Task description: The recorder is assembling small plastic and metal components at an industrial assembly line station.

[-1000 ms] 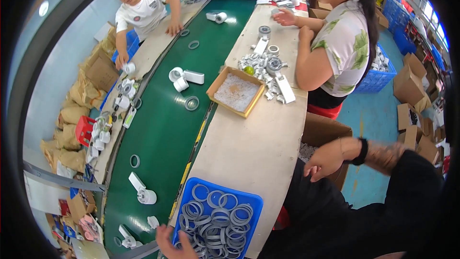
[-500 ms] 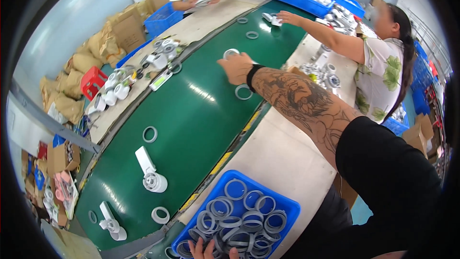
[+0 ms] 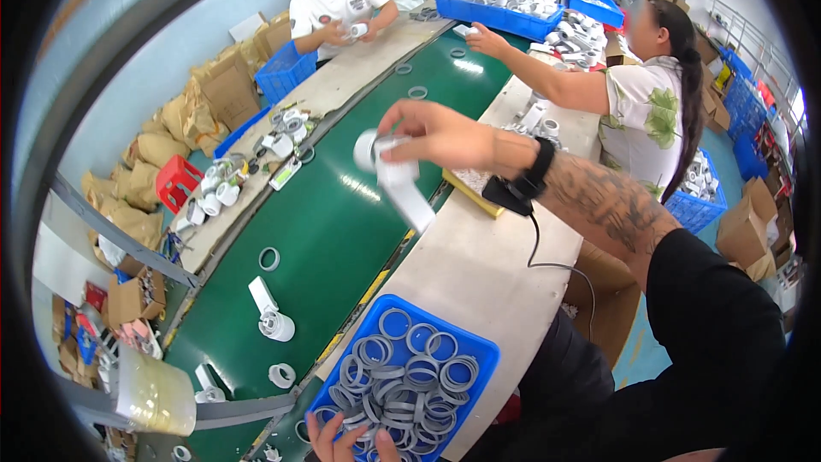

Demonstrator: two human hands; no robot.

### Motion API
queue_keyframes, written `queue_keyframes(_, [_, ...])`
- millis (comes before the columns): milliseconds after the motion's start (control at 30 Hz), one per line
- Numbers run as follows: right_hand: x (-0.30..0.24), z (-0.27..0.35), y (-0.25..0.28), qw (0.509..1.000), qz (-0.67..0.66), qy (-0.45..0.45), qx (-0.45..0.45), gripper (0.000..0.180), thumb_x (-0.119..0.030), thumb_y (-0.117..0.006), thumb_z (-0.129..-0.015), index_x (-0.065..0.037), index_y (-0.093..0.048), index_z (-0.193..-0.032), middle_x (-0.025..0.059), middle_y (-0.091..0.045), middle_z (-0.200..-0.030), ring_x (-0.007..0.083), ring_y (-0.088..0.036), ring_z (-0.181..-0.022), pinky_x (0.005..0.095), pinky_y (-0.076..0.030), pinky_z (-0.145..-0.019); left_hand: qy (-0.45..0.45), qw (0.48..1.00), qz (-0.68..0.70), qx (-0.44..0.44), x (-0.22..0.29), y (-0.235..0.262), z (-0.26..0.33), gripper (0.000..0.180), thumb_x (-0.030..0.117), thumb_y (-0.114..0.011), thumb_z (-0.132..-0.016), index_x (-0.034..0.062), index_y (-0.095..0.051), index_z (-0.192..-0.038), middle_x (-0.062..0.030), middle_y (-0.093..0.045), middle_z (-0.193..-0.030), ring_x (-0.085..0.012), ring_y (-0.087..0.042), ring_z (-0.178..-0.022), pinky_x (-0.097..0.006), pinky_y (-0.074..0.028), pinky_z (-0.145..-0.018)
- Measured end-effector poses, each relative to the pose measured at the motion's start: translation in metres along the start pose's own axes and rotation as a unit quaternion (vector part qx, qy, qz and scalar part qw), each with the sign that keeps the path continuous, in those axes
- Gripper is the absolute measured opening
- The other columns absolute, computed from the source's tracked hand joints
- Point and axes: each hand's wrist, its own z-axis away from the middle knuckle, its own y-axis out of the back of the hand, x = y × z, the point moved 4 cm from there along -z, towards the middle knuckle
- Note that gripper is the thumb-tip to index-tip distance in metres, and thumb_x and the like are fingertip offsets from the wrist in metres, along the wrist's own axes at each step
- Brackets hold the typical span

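My right hand [image 3: 436, 133] is raised over the green conveyor belt [image 3: 342, 231] and grips a white plastic part [image 3: 389, 175] with a round end and a long flat tab hanging down. My left hand [image 3: 342, 438] is at the bottom edge, its fingers in the blue tray [image 3: 475, 351] of several grey rings [image 3: 402, 372]. The tray sits on the beige worktable [image 3: 479, 265] in front of me. My right wrist wears a black band with a cable running down.
More white parts [image 3: 269, 316] and loose rings [image 3: 269, 258] lie on the belt. One person in a patterned shirt [image 3: 650, 111] works to my right, another in white [image 3: 338, 4] sits at the far end. Blue crates [image 3: 505, 8] and cardboard boxes stand around.
My right hand reached out over the belt, picked up the white part and lifted it back toward me. My left hand stayed at the ring tray.
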Motion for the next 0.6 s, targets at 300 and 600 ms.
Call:
queue_keyframes(300, [-0.090,0.254,-0.056,0.907,-0.267,0.077,-0.316,0.044,-0.023,-0.082,-0.102,-0.003,-0.060,-0.135,0.0067,-0.076,-0.106,0.0086,-0.069,-0.098,0.0284,-0.056,-0.082,0.070,0.831,0.514,-0.201,0.140,-0.063,-0.030,0.092,0.049,-0.085,-0.093,-0.0051,-0.048,-0.159,-0.0196,-0.057,-0.150,-0.0294,-0.058,-0.138,-0.044,-0.045,-0.116])
queue_keyframes(600, [-0.021,0.311,-0.068,0.976,-0.206,-0.069,-0.019,0.054,-0.039,-0.078,-0.107,-0.004,-0.065,-0.145,0.0118,-0.076,-0.113,0.0139,-0.072,-0.089,0.0323,-0.061,-0.079,0.023,0.974,0.192,-0.119,0.178,-0.098,-0.003,0.083,0.014,-0.101,-0.074,-0.0045,-0.062,-0.145,-0.0136,-0.067,-0.125,-0.0242,-0.067,-0.115,-0.039,-0.058,-0.098])
